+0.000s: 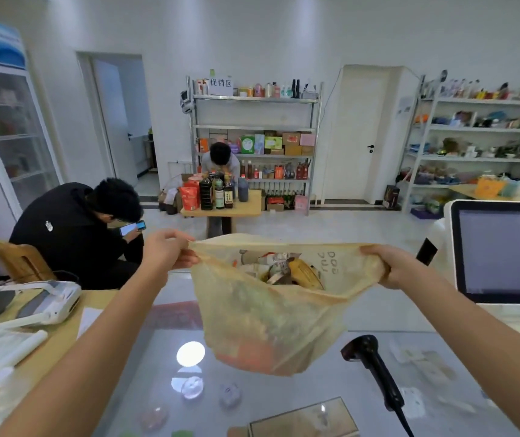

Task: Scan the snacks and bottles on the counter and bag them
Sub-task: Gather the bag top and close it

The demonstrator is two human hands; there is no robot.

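Observation:
A translucent yellowish plastic bag (261, 316) hangs lifted above the glass counter (145, 367), its mouth stretched wide. My left hand (170, 250) pinches the bag's left rim and my right hand (387, 266) grips the right rim. Inside the mouth I see several snack packets (287, 266), one of them yellow, and something orange-red shows through the bag's bottom. A black barcode scanner (372, 367) lies on the counter just right of the bag, with its cable running to the lower edge.
A white checkout monitor (504, 250) stands at the right. A white receipt printer (44, 302) and paper rolls sit on the wooden desk at the left. A seated person in black (72, 228) faces a phone beyond the counter. Shelves and a small table of bottles stand further back.

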